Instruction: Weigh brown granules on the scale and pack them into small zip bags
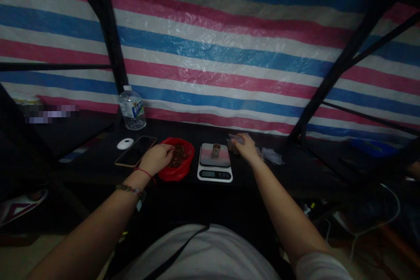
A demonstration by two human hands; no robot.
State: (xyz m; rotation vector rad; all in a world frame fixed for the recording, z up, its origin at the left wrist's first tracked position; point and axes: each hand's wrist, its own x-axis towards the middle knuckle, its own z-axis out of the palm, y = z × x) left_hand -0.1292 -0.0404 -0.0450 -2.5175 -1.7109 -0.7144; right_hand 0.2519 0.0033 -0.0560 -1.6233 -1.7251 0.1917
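Observation:
My left hand [158,157] reaches over the near-left side of a red plastic bag [173,175], its fingers curled at a heap of small brown pieces [179,155] inside. What those fingers hold, if anything, is hidden. Right of the bag sits a white digital kitchen scale [215,175] with a metal plate. On that plate stands a small metal cup [215,149] with brown pieces at its top. Beyond the scale's right side, my right hand [245,146] is closed on a clear plastic bag [236,138]. More clear bags [271,155] lie just right of it.
On the black table [203,129], a phone [136,152] and a white oval object [125,143] lie to the left. Behind them stands a clear plastic bottle [132,109]. Black metal posts [110,39] frame both sides, with a striped plastic sheet [213,52] at the back.

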